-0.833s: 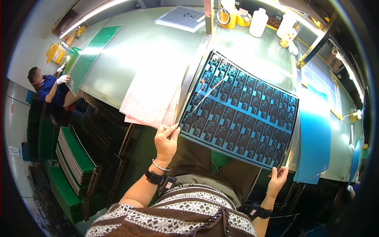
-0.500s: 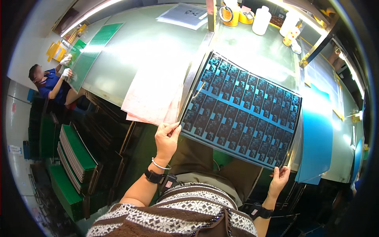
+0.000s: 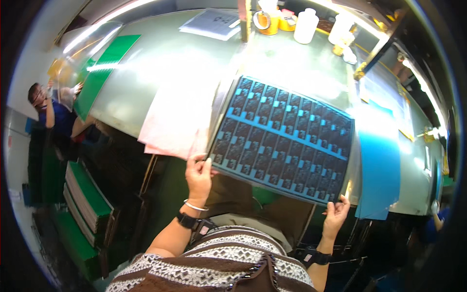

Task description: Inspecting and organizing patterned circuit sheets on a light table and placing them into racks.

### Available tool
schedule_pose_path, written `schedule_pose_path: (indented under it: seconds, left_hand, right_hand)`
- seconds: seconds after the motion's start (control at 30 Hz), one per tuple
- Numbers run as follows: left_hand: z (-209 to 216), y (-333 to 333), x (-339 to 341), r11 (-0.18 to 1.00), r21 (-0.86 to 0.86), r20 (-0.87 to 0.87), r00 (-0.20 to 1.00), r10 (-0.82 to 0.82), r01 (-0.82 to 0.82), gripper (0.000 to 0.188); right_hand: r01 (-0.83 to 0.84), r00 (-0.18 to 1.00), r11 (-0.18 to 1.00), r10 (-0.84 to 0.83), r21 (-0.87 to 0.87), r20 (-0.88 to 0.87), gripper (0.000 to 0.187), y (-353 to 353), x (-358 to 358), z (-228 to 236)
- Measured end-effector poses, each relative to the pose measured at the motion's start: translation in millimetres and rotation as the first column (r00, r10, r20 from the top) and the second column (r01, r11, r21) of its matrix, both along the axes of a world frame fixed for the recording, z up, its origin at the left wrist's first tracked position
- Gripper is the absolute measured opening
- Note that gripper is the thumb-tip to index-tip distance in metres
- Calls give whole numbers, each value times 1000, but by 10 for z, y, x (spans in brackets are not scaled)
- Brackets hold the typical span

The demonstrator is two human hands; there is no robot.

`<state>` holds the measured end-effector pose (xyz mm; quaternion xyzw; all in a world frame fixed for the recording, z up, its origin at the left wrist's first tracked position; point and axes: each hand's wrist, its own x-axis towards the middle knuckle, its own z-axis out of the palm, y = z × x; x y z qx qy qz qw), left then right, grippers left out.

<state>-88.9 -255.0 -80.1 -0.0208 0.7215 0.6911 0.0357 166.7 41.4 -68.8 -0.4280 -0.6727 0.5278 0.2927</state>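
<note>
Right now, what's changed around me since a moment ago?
The far left corner of the dark patterned film has come slightly toward you; the co-worker has raised a clear sheet. Your left hand and right hand still grip the film's near corners; the pink sheets and blue sheet stay put.

No readable text, dark film sheet (image 3: 284, 138) with illegibly small print

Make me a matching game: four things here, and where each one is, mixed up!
Things:
1. dark patterned sheet
2. pink sheets
3. white bottles
4. stacked green boards

Places:
A. far side of the table
B. held by the left hand and right hand
C. lower left of the picture
D. on the table, left of the held sheet

Pairs: 1-B, 2-D, 3-A, 4-C
</note>
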Motion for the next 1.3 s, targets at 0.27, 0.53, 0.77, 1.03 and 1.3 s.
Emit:
schedule_pose_path:
  seconds: [0.27, 0.53, 0.77, 1.03, 1.3]
  left_hand:
    - [60, -194, -43, 988, -93, 26, 992, -124, 126, 18]
    - [490, -203, -245, 464, -886, -297, 741, -603, 23, 35]
    - [645, 245, -744, 332, -937, -256, 440, -860, 104, 39]
    - [231, 1436, -1858, 373, -923, -357, 563, -746, -92, 57]
    - [46, 1528, -1826, 337, -937, -313, 660, -683, -96, 70]
  right_hand:
    - [-587, 699, 516, -65, 623, 713, 46, 189, -385, 543]
    - [-541, 759, 380, -163, 750, 630, 41, 1477, -1498, 211]
    - [-592, 699, 365, -213, 719, 683, 44, 1586, -1748, 14]
    - [-605, 720, 321, -171, 729, 673, 48, 1616, -1673, 38]
    - [-596, 716, 385, -142, 705, 683, 54, 1659, -1619, 46]
